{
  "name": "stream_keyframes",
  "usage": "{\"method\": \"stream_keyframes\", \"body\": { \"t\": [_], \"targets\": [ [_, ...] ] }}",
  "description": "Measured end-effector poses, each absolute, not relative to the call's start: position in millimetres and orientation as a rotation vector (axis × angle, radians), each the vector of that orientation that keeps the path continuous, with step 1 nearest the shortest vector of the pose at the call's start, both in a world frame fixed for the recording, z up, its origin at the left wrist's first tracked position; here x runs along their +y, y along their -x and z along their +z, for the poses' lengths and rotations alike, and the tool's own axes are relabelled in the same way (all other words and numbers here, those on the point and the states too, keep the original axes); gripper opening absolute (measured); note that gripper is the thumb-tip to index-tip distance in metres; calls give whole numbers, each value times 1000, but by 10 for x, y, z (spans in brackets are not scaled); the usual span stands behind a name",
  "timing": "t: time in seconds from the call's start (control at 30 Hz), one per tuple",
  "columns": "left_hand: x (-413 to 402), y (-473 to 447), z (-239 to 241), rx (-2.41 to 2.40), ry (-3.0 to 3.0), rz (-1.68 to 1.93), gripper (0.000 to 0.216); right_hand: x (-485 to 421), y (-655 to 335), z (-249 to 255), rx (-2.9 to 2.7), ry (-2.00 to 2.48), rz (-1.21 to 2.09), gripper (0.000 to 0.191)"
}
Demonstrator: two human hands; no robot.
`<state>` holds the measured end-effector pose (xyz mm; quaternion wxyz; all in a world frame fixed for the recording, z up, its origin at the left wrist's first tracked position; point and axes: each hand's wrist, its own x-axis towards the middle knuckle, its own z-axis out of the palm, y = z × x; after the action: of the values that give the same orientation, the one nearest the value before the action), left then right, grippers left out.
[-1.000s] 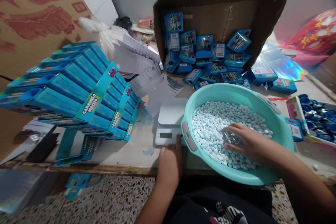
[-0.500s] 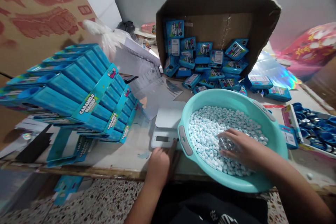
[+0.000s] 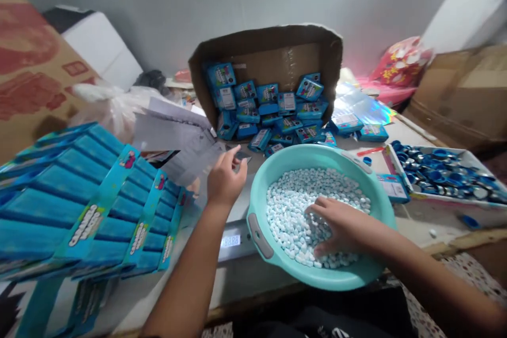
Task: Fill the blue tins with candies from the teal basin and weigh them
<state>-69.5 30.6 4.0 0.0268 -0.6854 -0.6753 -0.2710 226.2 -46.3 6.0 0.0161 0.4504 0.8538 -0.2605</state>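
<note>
- My right hand point(image 3: 345, 226) lies palm down, its fingers point(image 3: 318, 205) spread flat on the tablets point(image 3: 291, 206).
- The tablets are small, round, white to pale blue, heaped loose in the teal basin point(image 3: 348, 276).
- The basin sits at the table edge; its grey handle overlaps the scale point(image 3: 237, 254), whose display is lit.
- My left hand point(image 3: 225, 178) hangs above the scale, fingers half curled; I cannot tell whether they pinch anything.
- Paper sheets point(image 3: 174, 132) lie just beyond it.
- Behind the basin, small blue boxes point(image 3: 269, 111) spill from a tipped cardboard box point(image 3: 273, 45).
</note>
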Motion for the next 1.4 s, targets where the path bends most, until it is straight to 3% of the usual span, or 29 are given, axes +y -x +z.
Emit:
{"method": "stream_keyframes", "body": {
  "t": [0.17, 0.43, 0.53, 0.63, 0.7, 0.77, 0.9, 1.0, 1.07, 1.13, 1.2, 1.33, 1.4],
  "targets": [
    [1338, 452, -55, -2113, 2366, -406, 74, -458, -2274, 62, 2706, -1471, -823, 46],
    [1655, 429, -355, -1944, 2627, -356, 69, -449, -2263, 74, 2729, -1475, -748, 36],
    [1499, 449, -291, -1975, 2524, -500, 59, -446, -2234, 133, 2744, -1462, -704, 30],
    [1208, 515, -76, -2046, 2309, -727, 54, -475, -2196, 191, 2864, -1430, -519, 39],
    [913, 540, 131, -2045, 2128, -972, 55, -515, -2157, 185, 2959, -1286, -460, 52],
    [577, 493, 333, -1980, 1937, -1501, 52, -550, -2106, 117, 3009, -1071, -430, 61],
    [83, 180, 494, -2115, 1910, -1913, 28, -461, -2047, -131, 3013, -761, -278, 61],
    [18, -21, 390, -2036, 2316, -1875, 29, -188, -2123, -265, 2964, -744, -172, 60],
    [54, -46, 289, -1927, 2627, -1857, 54, 68, -2215, -317, 2901, -857, -151, 56],
    [90, -9, 200, -1956, 2744, -1853, 76, 334, -2283, -373, 2859, -1043, -220, 52],
    [112, 37, 133, -2070, 2700, -1870, 79, 539, -2283, -453, 2860, -1191, -423, 50],
    [131, 46, 63, -2160, 2580, -1966, 55, 579, -2075, -604, 2949, -1241, -935, 52],
    [138, 39, 49, -2122, 2558, -1994, 45, 476, -1929, -624, 2942, -1220, -982, 48]
  ]
}}
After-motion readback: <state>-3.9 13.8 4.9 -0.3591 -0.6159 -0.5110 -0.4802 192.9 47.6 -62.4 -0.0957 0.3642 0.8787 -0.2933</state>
